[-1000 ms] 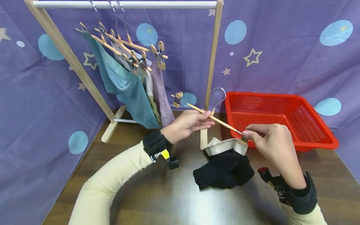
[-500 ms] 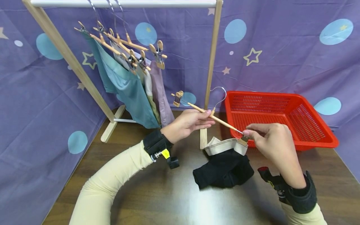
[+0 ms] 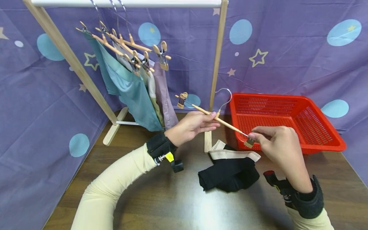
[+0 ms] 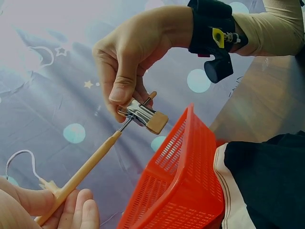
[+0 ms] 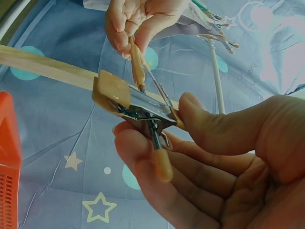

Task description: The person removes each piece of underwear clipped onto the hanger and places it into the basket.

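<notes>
Wooden hanger [image 3: 214, 118], metal clip [image 3: 249, 142], pinched.

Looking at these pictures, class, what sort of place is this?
Probably a staged clothes-hanging station, not a real home: a small wooden clothes rack with hung garments, a red basket on a table, and a purple star-printed backdrop.

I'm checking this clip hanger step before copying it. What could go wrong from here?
The black garment lies on the table, free of the clip the right hand pinches; it may need re-clipping. The left hand holds the hanger mid-bar, so it could tilt. The red basket sits close and could get knocked.
</notes>
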`<state>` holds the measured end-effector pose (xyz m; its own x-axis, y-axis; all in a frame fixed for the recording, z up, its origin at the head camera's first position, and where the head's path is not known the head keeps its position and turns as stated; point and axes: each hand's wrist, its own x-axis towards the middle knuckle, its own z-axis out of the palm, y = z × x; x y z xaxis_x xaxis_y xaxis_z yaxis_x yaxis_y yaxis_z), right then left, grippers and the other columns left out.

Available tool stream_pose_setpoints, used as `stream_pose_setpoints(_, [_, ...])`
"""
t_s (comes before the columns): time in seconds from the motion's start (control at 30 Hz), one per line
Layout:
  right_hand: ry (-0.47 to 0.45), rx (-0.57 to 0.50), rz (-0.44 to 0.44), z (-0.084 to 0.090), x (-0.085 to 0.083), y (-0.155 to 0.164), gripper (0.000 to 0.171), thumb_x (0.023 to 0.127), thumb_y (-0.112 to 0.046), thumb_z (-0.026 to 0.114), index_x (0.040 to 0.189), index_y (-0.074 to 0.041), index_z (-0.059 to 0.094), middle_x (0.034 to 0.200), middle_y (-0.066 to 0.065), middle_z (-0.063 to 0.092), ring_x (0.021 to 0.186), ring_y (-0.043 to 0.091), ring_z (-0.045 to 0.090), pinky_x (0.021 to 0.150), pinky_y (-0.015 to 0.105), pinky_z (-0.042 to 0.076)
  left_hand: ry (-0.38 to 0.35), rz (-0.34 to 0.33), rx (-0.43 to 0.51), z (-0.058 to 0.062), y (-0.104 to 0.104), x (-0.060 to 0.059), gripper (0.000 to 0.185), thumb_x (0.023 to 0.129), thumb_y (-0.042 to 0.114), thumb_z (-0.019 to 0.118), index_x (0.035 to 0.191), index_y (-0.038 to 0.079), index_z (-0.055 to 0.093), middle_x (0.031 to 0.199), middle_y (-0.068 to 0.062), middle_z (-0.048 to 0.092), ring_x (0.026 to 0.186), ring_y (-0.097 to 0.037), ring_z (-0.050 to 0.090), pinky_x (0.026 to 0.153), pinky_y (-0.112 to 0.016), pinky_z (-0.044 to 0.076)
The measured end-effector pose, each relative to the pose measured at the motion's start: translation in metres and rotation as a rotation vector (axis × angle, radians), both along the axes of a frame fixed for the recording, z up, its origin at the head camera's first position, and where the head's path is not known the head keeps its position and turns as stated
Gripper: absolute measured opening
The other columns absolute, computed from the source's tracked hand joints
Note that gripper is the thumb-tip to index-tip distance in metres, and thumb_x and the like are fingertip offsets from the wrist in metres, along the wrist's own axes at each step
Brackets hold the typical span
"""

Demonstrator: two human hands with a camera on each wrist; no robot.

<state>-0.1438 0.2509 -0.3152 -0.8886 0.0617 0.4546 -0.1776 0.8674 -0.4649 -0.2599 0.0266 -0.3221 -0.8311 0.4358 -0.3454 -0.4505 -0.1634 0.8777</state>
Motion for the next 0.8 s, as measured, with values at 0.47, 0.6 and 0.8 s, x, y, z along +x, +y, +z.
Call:
stream_pose_setpoints(0.47, [0.016,0.009,0.030,0.005,0.005,-0.004,0.012,0.080,-0.013,0.087,0.089,-0.009,0.080,0.060,0.000,0.065,0.044,0.008,0.034,0.041,0.026,0.022,0.011,0.020,-0.018,0.005,0.000,0.002,0.030,0.102,0.007,0.062,0.127,-0.008,0.064,0.090,-0.004,0.072,0.080,-0.015,0.072,0.106,-0.041,0.054])
stream_pose_setpoints(0.6, [0.030,0.001,0.036,0.007,0.008,-0.004,0.012,0.080,-0.013,0.088,0.088,-0.009,0.080,0.062,0.001,0.067,0.045,0.008,0.036,0.041,0.026,0.024,0.018,0.029,-0.039,0.007,0.001,0.004,0.030,0.102,0.009,0.063,0.126,-0.008,0.064,0.088,-0.004,0.072,0.079,-0.015,0.071,0.105,-0.040,0.055])
stream_pose_setpoints(0.8, [0.063,0.007,0.032,0.008,0.012,-0.007,0.013,0.079,-0.014,0.089,0.088,-0.010,0.080,0.063,0.001,0.068,0.045,0.008,0.040,0.042,0.026,0.027,0.035,0.041,-0.042,0.010,0.002,0.008,0.031,0.102,0.011,0.062,0.126,-0.008,0.063,0.088,-0.004,0.070,0.077,-0.012,0.070,0.105,-0.040,0.055])
